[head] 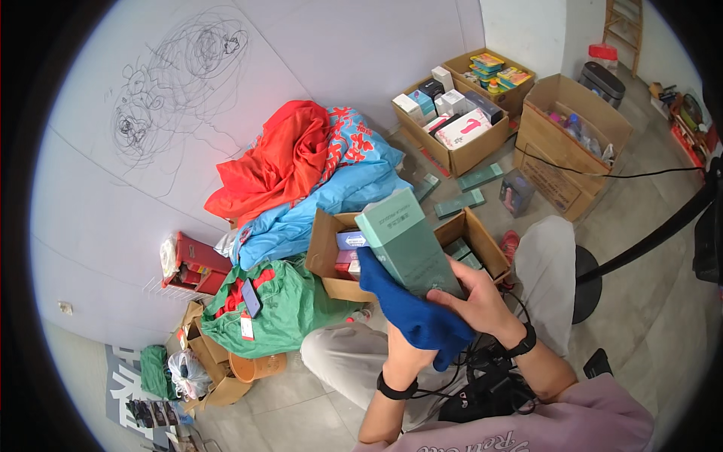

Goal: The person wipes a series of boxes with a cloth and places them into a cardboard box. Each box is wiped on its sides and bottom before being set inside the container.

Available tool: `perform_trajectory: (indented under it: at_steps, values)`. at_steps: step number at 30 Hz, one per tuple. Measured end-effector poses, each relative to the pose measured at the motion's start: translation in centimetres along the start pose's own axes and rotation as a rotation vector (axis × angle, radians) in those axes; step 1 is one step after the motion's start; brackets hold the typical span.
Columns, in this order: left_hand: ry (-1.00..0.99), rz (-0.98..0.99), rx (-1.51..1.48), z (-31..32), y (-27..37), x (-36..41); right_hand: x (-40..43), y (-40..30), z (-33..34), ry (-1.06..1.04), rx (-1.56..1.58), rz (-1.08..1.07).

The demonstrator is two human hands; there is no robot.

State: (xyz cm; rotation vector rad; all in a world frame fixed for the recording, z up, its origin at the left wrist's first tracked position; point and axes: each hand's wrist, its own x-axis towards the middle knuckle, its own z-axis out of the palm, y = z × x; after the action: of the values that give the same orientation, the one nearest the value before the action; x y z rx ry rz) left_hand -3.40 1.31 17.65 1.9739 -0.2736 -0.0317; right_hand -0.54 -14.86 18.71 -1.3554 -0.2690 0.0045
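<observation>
A long green carton (406, 243) with a paler end is held up in front of me. My right hand (480, 294) grips its lower end, thumb on the near face. A blue cloth (412, 316) covers much of my left hand (406, 350) and lies against the carton's left side; the left fingers are hidden beneath it. Behind the carton stand an open cardboard box with purple and pink packets (351, 248) and a brown box (494, 251) holding dark green cartons (463, 251). More green cartons (480, 176) lie on the floor beyond.
Open boxes of small packages (480, 158) and of yellow-lidded packs (522, 101) stand by the wall. A tall carton (556, 183) holds bottles. Red and blue fabric (316, 198) is heaped left, above a green bag (288, 316) with a phone (251, 298). A black stand (587, 288) is at right.
</observation>
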Motion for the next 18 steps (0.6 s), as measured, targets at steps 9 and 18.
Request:
perform_trajectory:
  at_steps: [9, 18]
  values:
    - [0.185, 0.105, -0.101, -2.8, -1.5, 1.9, -3.3, 1.8, -1.7, -0.250, -0.113, 0.025]
    - [0.028, 0.046, -0.121, -0.2, -2.2, -0.2, -0.6, 0.7, -0.3, 0.004, -0.005, 0.179]
